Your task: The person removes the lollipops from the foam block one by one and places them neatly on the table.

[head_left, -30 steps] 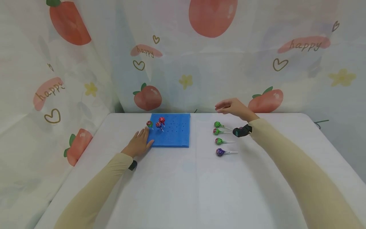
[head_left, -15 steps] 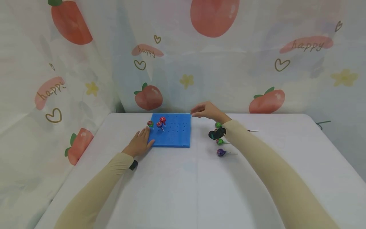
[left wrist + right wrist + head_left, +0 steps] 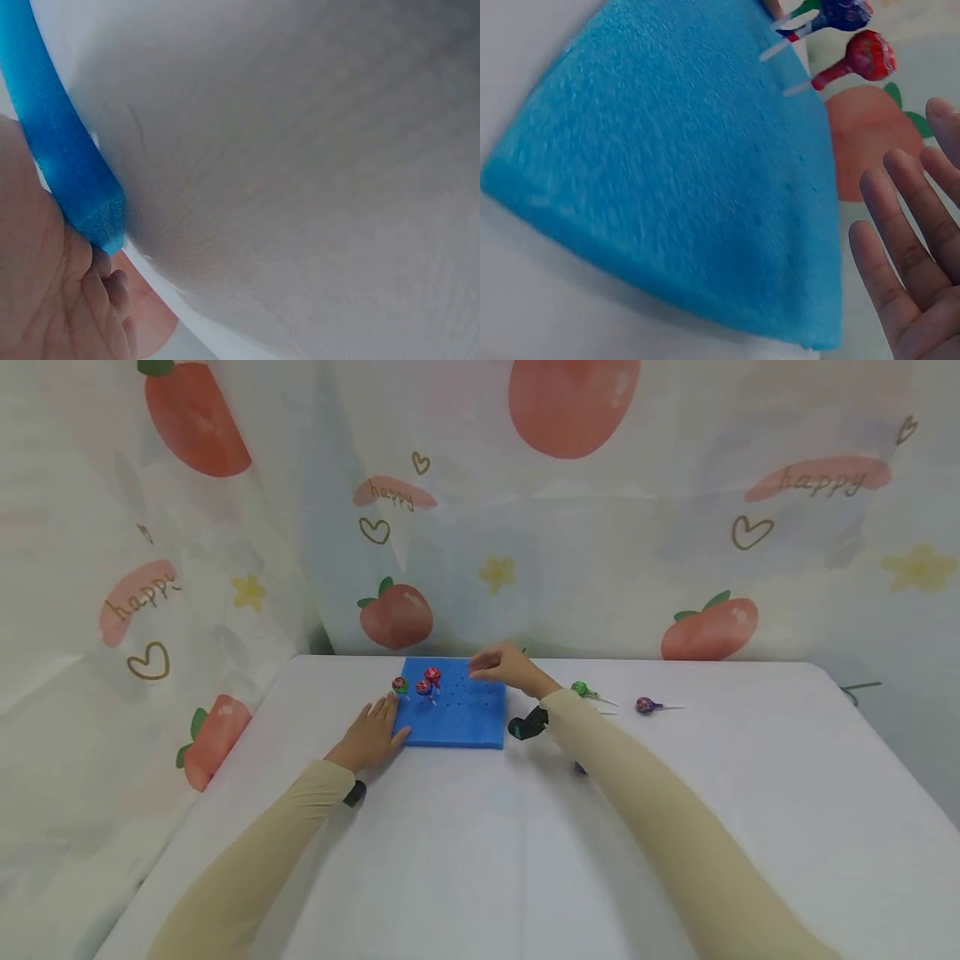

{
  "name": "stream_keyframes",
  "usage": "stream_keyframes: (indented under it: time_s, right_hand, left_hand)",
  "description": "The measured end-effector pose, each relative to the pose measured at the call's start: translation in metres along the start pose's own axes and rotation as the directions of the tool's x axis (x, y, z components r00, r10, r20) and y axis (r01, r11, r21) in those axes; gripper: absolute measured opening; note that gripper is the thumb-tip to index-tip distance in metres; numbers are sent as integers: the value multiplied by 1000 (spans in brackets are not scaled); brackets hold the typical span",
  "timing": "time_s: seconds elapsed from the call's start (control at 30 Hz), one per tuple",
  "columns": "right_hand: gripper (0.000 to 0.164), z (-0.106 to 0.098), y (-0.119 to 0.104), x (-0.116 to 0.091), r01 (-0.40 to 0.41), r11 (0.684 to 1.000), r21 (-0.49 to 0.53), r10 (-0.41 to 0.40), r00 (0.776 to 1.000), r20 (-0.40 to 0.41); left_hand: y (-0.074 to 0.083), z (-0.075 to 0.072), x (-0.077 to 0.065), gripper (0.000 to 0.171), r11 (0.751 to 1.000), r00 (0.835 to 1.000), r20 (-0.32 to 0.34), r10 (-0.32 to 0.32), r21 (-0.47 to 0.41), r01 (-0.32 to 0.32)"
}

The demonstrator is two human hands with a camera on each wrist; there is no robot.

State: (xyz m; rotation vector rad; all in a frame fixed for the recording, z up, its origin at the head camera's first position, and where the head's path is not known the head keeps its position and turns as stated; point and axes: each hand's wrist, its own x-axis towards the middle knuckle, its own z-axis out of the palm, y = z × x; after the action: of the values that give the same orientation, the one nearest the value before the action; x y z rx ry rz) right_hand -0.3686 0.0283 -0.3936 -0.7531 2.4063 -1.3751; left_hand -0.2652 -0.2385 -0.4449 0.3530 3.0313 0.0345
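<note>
My left hand [image 3: 369, 735] rests at the left edge of the blue foam board [image 3: 457, 727], fingers straight and thumb on the front left corner. In the left wrist view the palm lies along the board's side [image 3: 64, 142]. A red lollipop [image 3: 432, 674], a blue-and-red lollipop [image 3: 423, 687] and a green-and-red lollipop [image 3: 400, 684] stand by their sticks at the board's back left. My right hand [image 3: 507, 667] hovers over the back right of the board, right of the red lollipop. Its fingers [image 3: 907, 259] are loosely bent, with nothing between them in the right wrist view.
Right of the board lie a green lollipop [image 3: 581, 688] and a purple lollipop [image 3: 647, 705] on the white table [image 3: 450, 852]. Under the right sleeve [image 3: 637, 785] another purple lollipop [image 3: 580, 767] peeks out. A printed curtain [image 3: 600, 543] hangs behind the table.
My right hand has travelled left from above the loose lollipops to above the board. The sleeve now covers some of those lollipops and uncovers the far purple one. My left hand keeps its place.
</note>
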Motion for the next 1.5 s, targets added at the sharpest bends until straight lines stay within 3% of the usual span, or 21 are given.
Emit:
stream_keyframes:
  time_s: [0.33,0.7,1.07,1.5]
  right_hand:
    - [37,25,7,16,-1,997,77,1,1000,0]
    - [36,45,5,27,5,998,64,-6,1000,13]
    - [38,58,2,31,-17,999,48,18,1000,-1]
    - [29,63,-2,32,-43,998,56,44,999,-10]
  left_hand:
    - [1,-3,-1,71,1000,1000,13,-3,26,3]
    - [1,-3,-1,71,1000,1000,17,-9,17,9]
    - [-1,0,1,71,1000,1000,4,-2,24,2]
    - [0,-1,0,70,1000,1000,-4,4,15,-3]
